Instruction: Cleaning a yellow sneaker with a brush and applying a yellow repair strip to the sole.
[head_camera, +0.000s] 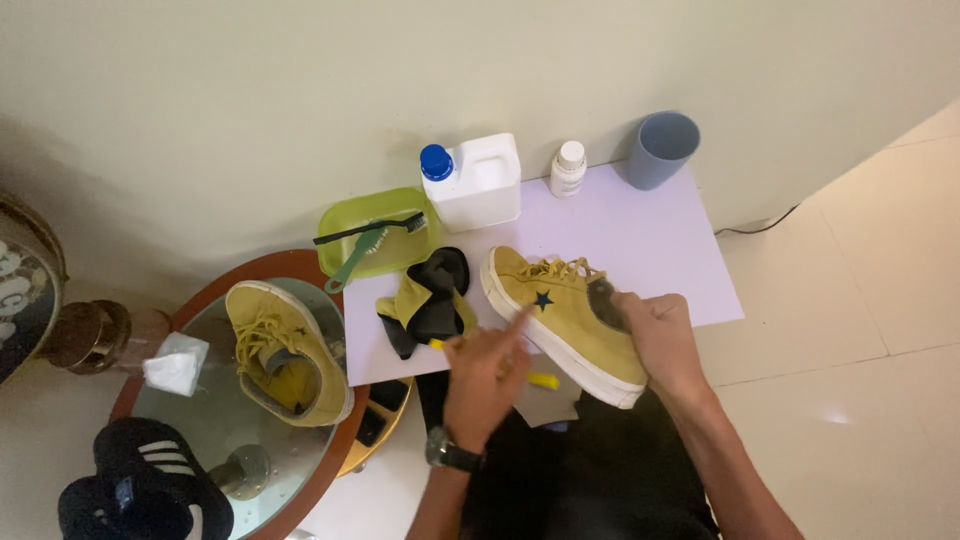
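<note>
A yellow sneaker (560, 305) with a dark star and yellow laces lies tilted over the white board (650, 240). My right hand (662, 340) grips its heel end. My left hand (485, 380), with a watch on the wrist, is just left of the shoe and holds a thin yellow-handled tool (543, 380). That hand's forefinger stretches toward the shoe's side near the star. The tool's working end is hidden.
At the back stand a white jug with a blue cap (478, 180), a small white bottle (568, 168) and a grey-blue cup (662, 148). A green tray (345, 225) holds brushes. Black and yellow rags (432, 300) lie beside it. A second yellow sneaker (283, 350) sits on a round glass table (215, 420).
</note>
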